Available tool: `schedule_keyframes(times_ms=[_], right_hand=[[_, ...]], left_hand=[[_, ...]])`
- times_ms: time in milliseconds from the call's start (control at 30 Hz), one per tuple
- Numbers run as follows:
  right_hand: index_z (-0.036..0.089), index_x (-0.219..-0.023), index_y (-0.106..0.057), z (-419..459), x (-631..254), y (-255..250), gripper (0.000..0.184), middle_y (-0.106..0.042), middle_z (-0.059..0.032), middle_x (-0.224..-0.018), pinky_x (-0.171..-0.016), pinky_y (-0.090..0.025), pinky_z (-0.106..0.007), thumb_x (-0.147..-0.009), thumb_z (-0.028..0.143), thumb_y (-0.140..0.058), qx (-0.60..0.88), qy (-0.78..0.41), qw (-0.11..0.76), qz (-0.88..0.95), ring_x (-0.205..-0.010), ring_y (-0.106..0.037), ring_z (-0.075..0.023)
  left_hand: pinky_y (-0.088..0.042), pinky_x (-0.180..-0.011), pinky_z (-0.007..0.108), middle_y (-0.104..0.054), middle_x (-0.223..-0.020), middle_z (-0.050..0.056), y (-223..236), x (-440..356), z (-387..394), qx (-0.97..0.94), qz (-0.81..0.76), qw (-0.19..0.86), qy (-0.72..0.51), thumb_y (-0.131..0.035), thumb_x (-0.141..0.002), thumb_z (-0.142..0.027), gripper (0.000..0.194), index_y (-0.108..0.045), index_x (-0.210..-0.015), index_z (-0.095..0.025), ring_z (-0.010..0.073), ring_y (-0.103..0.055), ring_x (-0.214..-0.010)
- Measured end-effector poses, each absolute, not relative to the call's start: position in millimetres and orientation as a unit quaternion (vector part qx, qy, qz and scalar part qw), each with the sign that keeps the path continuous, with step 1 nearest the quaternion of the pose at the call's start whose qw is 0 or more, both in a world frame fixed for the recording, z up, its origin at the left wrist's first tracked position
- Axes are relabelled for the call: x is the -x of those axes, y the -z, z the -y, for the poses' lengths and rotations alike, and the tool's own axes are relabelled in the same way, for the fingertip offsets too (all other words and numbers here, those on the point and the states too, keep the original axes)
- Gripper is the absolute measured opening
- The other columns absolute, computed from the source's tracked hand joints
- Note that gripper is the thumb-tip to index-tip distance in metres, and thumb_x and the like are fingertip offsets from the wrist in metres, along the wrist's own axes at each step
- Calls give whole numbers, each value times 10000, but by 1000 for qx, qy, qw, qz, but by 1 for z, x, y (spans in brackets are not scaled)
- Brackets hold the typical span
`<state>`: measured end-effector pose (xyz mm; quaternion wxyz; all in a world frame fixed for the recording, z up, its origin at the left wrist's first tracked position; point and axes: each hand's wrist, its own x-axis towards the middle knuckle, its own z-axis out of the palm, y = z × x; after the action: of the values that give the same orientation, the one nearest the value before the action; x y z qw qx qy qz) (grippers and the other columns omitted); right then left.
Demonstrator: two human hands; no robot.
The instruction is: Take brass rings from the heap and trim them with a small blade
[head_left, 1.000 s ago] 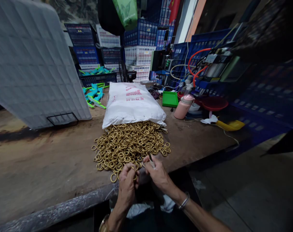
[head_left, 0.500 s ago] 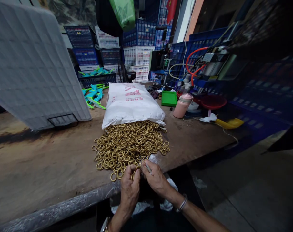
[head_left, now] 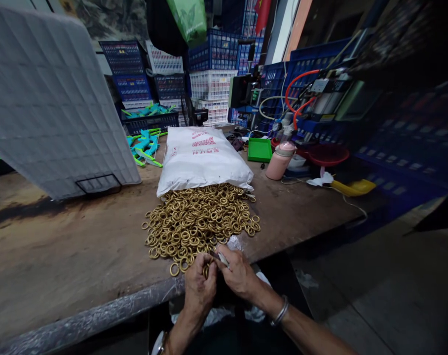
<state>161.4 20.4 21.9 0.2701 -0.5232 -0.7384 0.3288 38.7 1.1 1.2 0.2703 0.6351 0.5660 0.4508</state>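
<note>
At the table's front edge, my left hand [head_left: 198,287] is closed on gold-coloured rings [head_left: 206,271], partly hidden by the fingers. My right hand [head_left: 242,277] meets it from the right, wrapped around a small knife-like tool [head_left: 223,260] with a pale handle. The tool's thin dark end points at the left fingertips; its exact contact with a ring is hidden. Just beyond both hands spreads a heap of gold rings [head_left: 194,222]. The heap lies at the mouth of a white sack [head_left: 205,165] with red print.
A tall pale padded panel [head_left: 61,108] stands on the left of the table [head_left: 79,256]. Right of the sack are a green tray [head_left: 260,150], a pink bottle [head_left: 280,161] and a yellow scoop-like piece [head_left: 353,187]. Stacked crates [head_left: 212,85] fill the back.
My fingertips have drawn closer together around the held rings, and the tool in my right hand has turned slightly. The view has shifted a little; the heap looks the same.
</note>
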Motion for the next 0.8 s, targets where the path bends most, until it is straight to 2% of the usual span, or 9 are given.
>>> schedule_keyframes(times_ms=[133, 267, 400, 500, 633, 800], right_hand=[[192, -649, -428, -23, -165, -22, 227, -447, 28, -587, -556, -329, -221, -837, 298, -356, 544, -364, 338, 676, -559, -412, -107], [192, -669, -420, -28, -173, -18, 244, -405, 54, -537, -521, -332, -207, -836, 364, -379, 570, -443, 377, 580, -508, -378, -89], [191, -784, -470, -27, -177, -8, 287, -417, 66, -528, -442, -287, -181, -823, 469, -410, 538, -532, 352, 551, -463, -365, -70], [196, -865, -481, -23, -175, -5, 344, -420, 75, -527, -354, -190, -175, -813, 524, -393, 502, -627, 310, 509, -375, -286, -44], [187, -837, -498, -19, -170, -11, 306, -405, 86, -522, -327, -146, -169, -774, 485, -464, 472, -687, 300, 463, -347, -230, -28], [172, -788, -546, -14, -174, -18, 153, -448, 69, -528, -390, -239, -157, -748, 310, -494, 478, -649, 308, 506, -400, -325, -35]], left_hand=[[-423, -616, 256, -593, -653, 3, 1, -40, -1, -613, -563, 294, -470, -485, -754, -200, 75, -551, -720, -191, 155, -558, -628], [-415, -622, 248, -577, -664, -3, 3, -39, 1, -595, -555, 313, -490, -493, -746, -202, 66, -555, -733, -184, 147, -542, -636], [-410, -610, 238, -557, -658, -6, -1, -39, 4, -574, -526, 361, -513, -496, -750, -215, 72, -553, -725, -179, 136, -517, -625], [-402, -583, 227, -549, -652, -5, -3, -41, 5, -524, -506, 437, -528, -531, -750, -265, 100, -550, -728, -170, 120, -493, -599], [-338, -474, 182, -536, -593, -28, -2, -43, 6, -422, -476, 573, -518, -562, -743, -335, 178, -501, -737, -168, 74, -430, -487], [-245, -378, 149, -533, -566, -55, -2, -40, 14, -354, -483, 631, -493, -614, -684, -393, 269, -463, -767, -185, 32, -347, -385]])
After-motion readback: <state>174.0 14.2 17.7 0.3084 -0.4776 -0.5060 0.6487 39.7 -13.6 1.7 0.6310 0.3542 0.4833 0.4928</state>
